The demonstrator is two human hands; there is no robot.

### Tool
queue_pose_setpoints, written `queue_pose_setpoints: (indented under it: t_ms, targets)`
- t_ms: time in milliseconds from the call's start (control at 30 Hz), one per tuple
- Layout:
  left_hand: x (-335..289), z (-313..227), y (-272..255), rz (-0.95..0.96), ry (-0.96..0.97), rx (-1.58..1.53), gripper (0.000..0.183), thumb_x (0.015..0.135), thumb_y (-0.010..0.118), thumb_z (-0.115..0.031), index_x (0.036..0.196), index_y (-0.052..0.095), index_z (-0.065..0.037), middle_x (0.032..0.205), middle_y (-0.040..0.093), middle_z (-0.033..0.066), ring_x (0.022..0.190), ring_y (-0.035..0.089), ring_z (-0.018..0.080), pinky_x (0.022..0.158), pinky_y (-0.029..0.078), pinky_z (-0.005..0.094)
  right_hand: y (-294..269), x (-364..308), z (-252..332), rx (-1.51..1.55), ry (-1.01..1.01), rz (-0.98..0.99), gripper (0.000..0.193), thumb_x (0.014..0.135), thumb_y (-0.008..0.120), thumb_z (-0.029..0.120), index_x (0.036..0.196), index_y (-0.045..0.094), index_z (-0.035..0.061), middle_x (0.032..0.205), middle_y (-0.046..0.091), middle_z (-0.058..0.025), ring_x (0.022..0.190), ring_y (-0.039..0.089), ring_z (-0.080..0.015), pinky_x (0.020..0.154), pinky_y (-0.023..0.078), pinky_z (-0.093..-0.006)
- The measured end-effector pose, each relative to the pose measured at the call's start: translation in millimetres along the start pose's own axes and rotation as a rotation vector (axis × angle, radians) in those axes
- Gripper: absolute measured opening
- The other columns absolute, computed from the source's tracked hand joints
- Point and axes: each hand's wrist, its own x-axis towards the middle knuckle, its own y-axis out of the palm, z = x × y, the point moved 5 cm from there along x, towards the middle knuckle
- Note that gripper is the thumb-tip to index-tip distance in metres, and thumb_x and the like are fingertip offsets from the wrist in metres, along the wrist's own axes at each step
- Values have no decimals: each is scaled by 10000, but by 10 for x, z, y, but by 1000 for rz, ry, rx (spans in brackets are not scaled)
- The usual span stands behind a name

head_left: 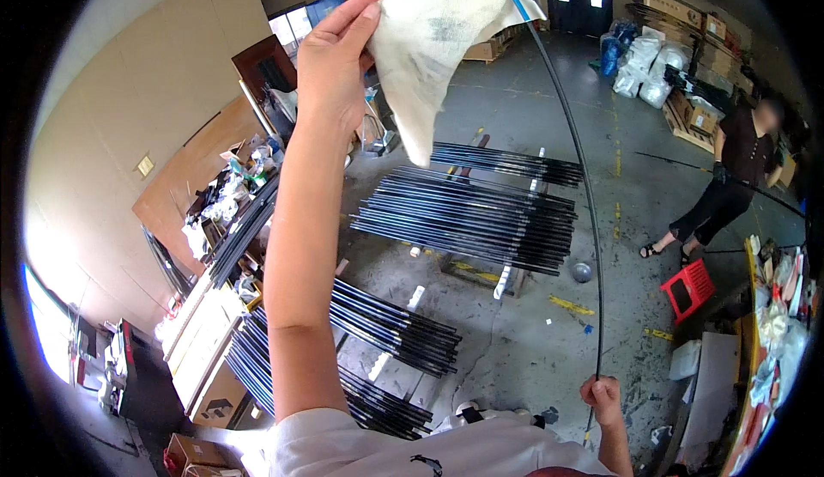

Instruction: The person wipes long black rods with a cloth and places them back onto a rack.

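High at the upper left, my left hand (pixel 337 52) pinches one corner of a cream cloth (pixel 433 35) marked with grey smudges. A blue strip edges its far right corner, where the tip of a long thin black rod (pixel 585 194) meets it. Whether the cloth is fastened to the rod cannot be made out. My right hand (pixel 602 398), low on the right, is closed around the rod's lower part. The rod stands roughly upright and bows slightly in this view.
Several dark rods lie side by side on supports (pixel 468 215), with another group (pixel 395 327) nearer. A person (pixel 747 159) stands at right by a red stool (pixel 688 290). A cluttered bench (pixel 777 331) runs along the right; bagged goods (pixel 645 65) are stacked behind.
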Motion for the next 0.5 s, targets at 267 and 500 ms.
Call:
queue_pose_setpoints:
  t_ms: [267, 500]
  targets:
    - [-214, -609, 490, 248, 82, 117, 346, 849, 594, -88, 1192, 565, -49, 1035, 627, 56, 862, 591, 94, 747, 476, 205, 58, 232, -123, -211, 101, -61, 407, 898, 487, 328, 624, 505, 27, 534, 423, 11, 499, 365, -76, 465, 278, -252]
    - [-69, -851, 784, 438, 44, -130, 455, 885, 528, -57, 1316, 394, 3, 1172, 561, 114, 958, 589, 135, 808, 497, 244, 289, 192, -247, -215, 26, 2, 435, 904, 473, 323, 582, 464, 30, 525, 396, -6, 504, 367, -99, 478, 299, -265]
